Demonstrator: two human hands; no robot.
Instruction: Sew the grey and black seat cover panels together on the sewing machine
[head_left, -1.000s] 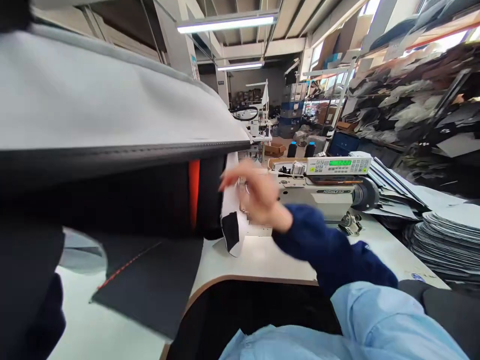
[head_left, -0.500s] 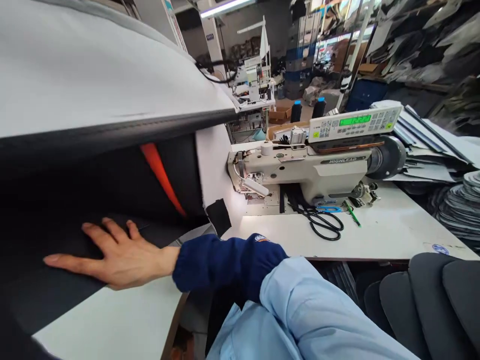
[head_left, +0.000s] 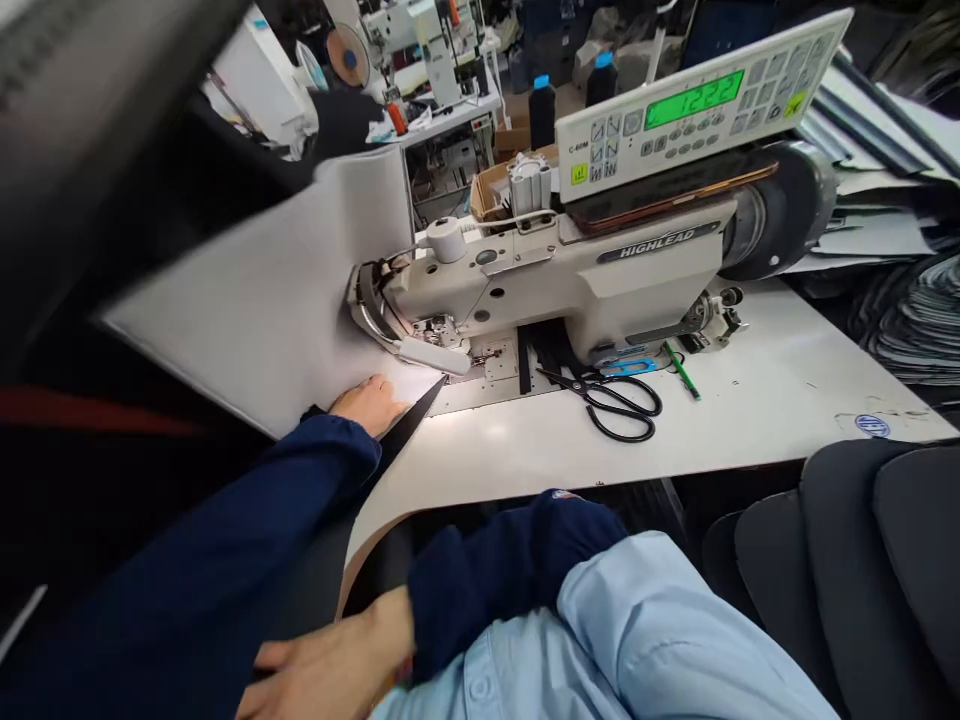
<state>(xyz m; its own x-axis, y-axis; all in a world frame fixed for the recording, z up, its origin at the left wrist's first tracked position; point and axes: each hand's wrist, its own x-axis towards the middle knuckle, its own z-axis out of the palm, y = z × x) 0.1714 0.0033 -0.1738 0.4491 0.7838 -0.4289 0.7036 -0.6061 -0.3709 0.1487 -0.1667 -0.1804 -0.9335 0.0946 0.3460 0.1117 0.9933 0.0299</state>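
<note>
A large pale grey fabric panel (head_left: 285, 290) with a black underside and a black edge strip (head_left: 411, 420) slopes down from the upper left to the presser foot of a cream Highlead sewing machine (head_left: 570, 285). My left hand (head_left: 371, 402), in a navy sleeve, rests on the panel's lower corner just left of the needle, with its fingers curled on the fabric edge. At the bottom edge of the view, below the table rim, my right hand (head_left: 330, 670) lies low with its fingers stretched out to the left. It holds nothing that I can see.
Black scissors (head_left: 619, 405) and a green pen (head_left: 681, 370) lie on the white table (head_left: 750, 400) in front of the machine. A control panel (head_left: 697, 100) with a green display sits on top. Stacked dark cut pieces (head_left: 847, 560) lie at right, and other machines stand behind.
The view has tipped down toward the machine. The lifted panel has come down to the needle with my left hand on its corner. My right hand has left the dark fabric and dropped low.
</note>
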